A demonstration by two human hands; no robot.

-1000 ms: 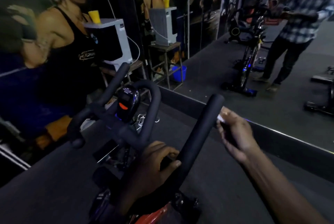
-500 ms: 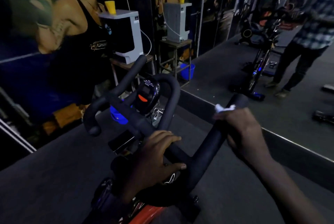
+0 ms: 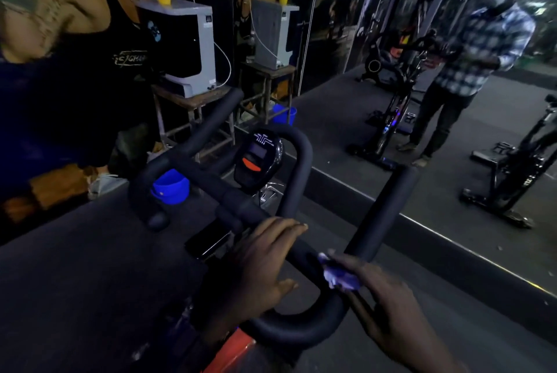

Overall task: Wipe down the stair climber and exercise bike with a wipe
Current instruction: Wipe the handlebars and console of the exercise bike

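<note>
The exercise bike's black padded handlebar [image 3: 304, 161] fills the middle of the view, with a small black console [image 3: 257, 160] bearing an orange button at its centre. My left hand [image 3: 265, 261] grips the handlebar near its middle, fingers curled over the bar. My right hand [image 3: 388, 309] holds a crumpled white wipe [image 3: 334, 273] against the base of the right-hand grip [image 3: 382, 213], where it bends. A blue cup holder [image 3: 170, 188] hangs under the left side of the bar. No stair climber is in view.
A wall mirror [image 3: 422, 131] runs along the right, reflecting a person in a checked shirt and other bikes. A white-and-black machine [image 3: 187, 44] with a yellow cup on top stands on a stool at the back. Dark floor mat lies below.
My right hand has slid the wipe down the right grip from its tip to its base near the bend. My left hand keeps its hold on the bar.
</note>
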